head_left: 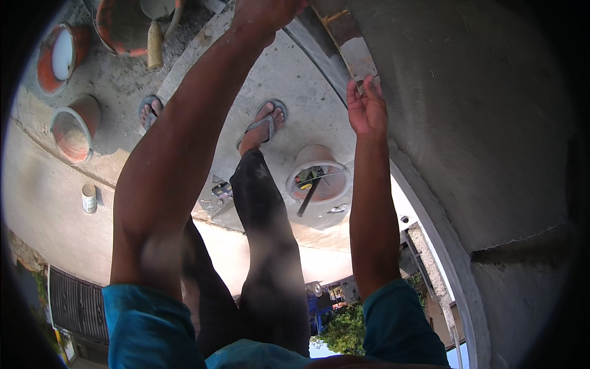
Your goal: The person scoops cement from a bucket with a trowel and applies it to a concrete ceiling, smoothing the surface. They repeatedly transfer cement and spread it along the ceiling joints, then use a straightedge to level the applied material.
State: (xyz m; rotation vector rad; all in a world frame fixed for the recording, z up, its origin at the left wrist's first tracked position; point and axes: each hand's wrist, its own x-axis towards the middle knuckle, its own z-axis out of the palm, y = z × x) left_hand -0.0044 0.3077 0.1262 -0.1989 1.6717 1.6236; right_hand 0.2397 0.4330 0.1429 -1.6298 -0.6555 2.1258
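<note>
My right hand [368,109] is raised against the grey plastered wall [467,123]. Its thumb and fingers pinch the lower end of a narrow flat board [358,56], pale and smeared at this end and browner higher up. The board lies along the wall's edge and runs toward the top of the picture. My left hand [264,17] reaches up to the top edge, left of the board. Most of its fingers are cut off by the frame, so what it touches is hidden.
Left are a large mortar bucket [114,43] with a wooden-handled tool [155,48], a bucket [46,69] with whitish contents, and another bucket [93,114]. A can [89,200] stands below them. Near my sandalled foot [264,126] a bucket [318,154] holds tools.
</note>
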